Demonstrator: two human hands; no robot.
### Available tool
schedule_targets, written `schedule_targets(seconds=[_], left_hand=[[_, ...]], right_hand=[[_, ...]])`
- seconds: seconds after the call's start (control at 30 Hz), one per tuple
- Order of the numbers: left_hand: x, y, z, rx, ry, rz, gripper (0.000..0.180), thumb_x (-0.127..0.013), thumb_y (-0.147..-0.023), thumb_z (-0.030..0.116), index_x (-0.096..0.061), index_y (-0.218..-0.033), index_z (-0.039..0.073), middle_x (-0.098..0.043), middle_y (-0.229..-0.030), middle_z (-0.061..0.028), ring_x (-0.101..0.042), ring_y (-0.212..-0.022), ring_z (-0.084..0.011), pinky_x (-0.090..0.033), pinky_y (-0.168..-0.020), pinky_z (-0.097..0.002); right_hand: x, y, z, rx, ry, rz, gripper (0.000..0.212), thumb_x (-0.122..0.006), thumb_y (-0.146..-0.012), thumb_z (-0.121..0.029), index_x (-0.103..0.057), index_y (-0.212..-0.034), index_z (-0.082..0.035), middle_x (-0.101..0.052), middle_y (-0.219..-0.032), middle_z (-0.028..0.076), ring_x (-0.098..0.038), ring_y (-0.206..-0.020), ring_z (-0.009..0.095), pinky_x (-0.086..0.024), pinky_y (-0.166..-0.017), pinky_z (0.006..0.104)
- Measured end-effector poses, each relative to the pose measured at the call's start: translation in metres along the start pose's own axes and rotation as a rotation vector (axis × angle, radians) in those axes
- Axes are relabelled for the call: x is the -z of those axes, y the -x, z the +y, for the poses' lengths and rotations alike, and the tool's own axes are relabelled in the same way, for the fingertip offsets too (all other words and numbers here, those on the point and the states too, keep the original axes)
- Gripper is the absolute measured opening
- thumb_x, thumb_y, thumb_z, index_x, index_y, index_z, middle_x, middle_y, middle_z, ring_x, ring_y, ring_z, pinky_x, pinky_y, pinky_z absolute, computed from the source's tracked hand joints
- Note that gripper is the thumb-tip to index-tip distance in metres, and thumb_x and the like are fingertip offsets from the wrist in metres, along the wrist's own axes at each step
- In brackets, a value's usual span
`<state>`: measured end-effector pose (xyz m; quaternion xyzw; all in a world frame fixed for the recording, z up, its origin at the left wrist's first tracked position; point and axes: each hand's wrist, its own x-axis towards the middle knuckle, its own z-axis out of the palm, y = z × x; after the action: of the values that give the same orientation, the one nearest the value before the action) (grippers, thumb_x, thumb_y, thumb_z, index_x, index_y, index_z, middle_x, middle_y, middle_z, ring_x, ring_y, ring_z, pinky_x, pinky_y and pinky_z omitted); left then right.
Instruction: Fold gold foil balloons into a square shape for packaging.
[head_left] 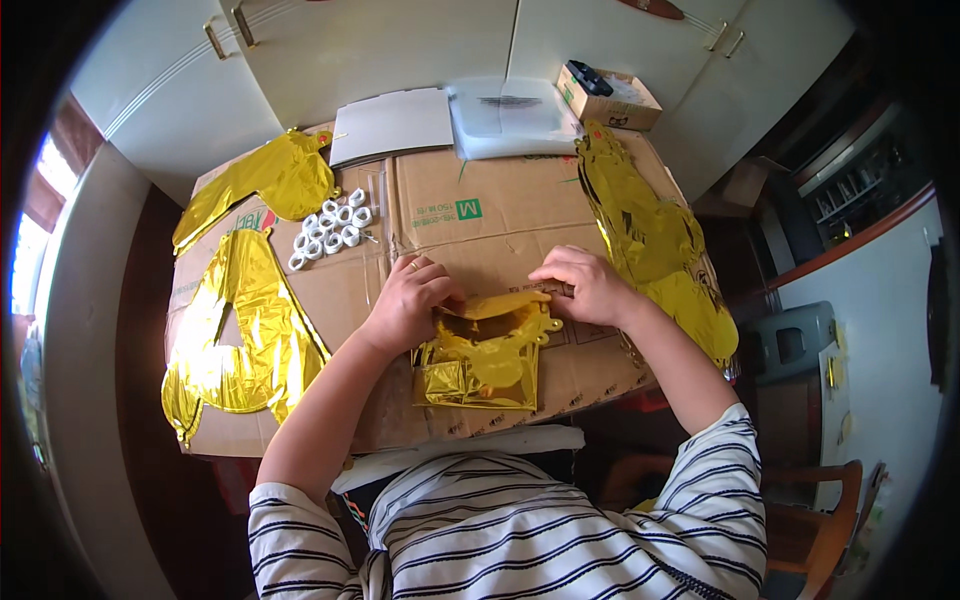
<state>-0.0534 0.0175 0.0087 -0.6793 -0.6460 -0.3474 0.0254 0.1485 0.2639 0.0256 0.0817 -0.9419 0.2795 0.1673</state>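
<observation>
A gold foil balloon, flat and folded into a rough square, lies on the cardboard sheet in front of me. My left hand grips its far left edge with curled fingers. At the far right corner, my right hand pinches the foil between bent fingers and thumb. The far edge of the foil is folded over, and small round tabs stick out on its right side. The fingertips of both hands are partly hidden.
Flat gold balloons lie at far left and near left; a stack of them is on the right. Behind are white ribbon rolls, white sheets, clear plastic bags and a small cardboard box. Cabinets border the back.
</observation>
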Motion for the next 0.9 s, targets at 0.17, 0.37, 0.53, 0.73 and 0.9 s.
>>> schedule_targets(seconds=[0.17, 0.37, 0.53, 0.73, 0.9], left_hand=[[-0.002, 0.003, -0.007, 0.123, 0.048, -0.038, 0.033, -0.077, -0.059, -0.001, -0.07, -0.087, 0.012, -0.066, -0.087, -0.0009, -0.061, -0.094, -0.0258, -0.043, -0.097, -0.0394], [0.002, 0.003, -0.002, 0.221, 0.088, -0.068, 0.038, -0.082, -0.058, 0.001, -0.07, -0.093, 0.011, -0.066, -0.089, -0.0033, -0.061, -0.095, -0.0281, -0.043, -0.099, -0.0402], [-0.001, 0.004, -0.005, 0.25, 0.093, -0.074, 0.038, -0.083, -0.059, 0.002, -0.071, -0.094, 0.011, -0.066, -0.09, -0.0032, -0.06, -0.096, -0.0281, -0.044, -0.099, -0.0403], [0.001, 0.003, -0.002, 0.262, 0.107, -0.084, 0.036, -0.083, -0.061, 0.003, -0.071, -0.094, 0.011, -0.066, -0.09, -0.0038, -0.06, -0.097, -0.0283, -0.044, -0.099, -0.0407], [-0.002, 0.004, -0.002, 0.266, 0.104, -0.05, 0.032, -0.083, -0.065, 0.005, -0.071, -0.094, 0.01, -0.066, -0.09, -0.0041, -0.06, -0.096, -0.0281, -0.044, -0.099, -0.0398]], right_hand=[[-0.015, 0.003, 0.014, 0.019, -0.079, 0.018, 0.023, -0.077, -0.078, -0.006, -0.073, -0.1, -0.007, -0.064, -0.091, 0.009, -0.066, -0.085, 0.027, -0.053, -0.073, 0.0369], [-0.006, 0.003, 0.01, -0.058, -0.144, -0.016, 0.021, -0.076, -0.08, 0.0, -0.071, -0.101, -0.004, -0.066, -0.093, 0.008, -0.066, -0.085, 0.024, -0.052, -0.074, 0.0348], [-0.009, 0.001, 0.016, -0.112, -0.161, -0.032, 0.014, -0.077, -0.083, -0.005, -0.072, -0.096, -0.004, -0.066, -0.09, 0.007, -0.065, -0.082, 0.023, -0.051, -0.072, 0.0341], [-0.008, -0.004, 0.006, -0.289, -0.087, -0.095, 0.015, -0.079, -0.084, -0.017, -0.074, -0.094, -0.006, -0.066, -0.089, 0.006, -0.066, -0.082, 0.022, -0.052, -0.071, 0.0345], [0.004, -0.005, 0.0, -0.373, -0.253, -0.121, 0.018, -0.081, -0.085, -0.021, -0.074, -0.095, -0.007, -0.067, -0.089, 0.007, -0.067, -0.084, 0.022, -0.053, -0.074, 0.0335]])
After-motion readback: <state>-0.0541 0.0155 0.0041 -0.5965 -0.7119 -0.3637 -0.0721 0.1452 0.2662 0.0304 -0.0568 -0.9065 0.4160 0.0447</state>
